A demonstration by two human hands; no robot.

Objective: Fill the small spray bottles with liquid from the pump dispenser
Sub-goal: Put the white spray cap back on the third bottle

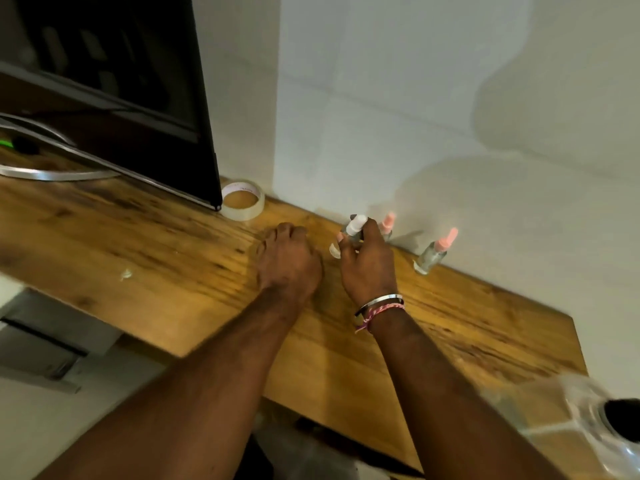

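My right hand [367,265] grips a small clear spray bottle [355,228] with a white top, tilted, its base near the wooden tabletop [156,244]. Two more small bottles with pink tops stand against the wall: one [387,224] just behind my right hand, the other [433,252] further right. My left hand [289,263] rests on the table just left of the held bottle, with its fingers curled into a fist and nothing showing inside it. The pump dispenser [602,420], a blurred clear bottle with a dark top, is at the bottom right corner.
A roll of clear tape [243,201] lies by the wall behind my left hand. A dark monitor [114,81] on a curved metal stand [52,173] fills the left back of the table. The table's front edge runs diagonally below my forearms.
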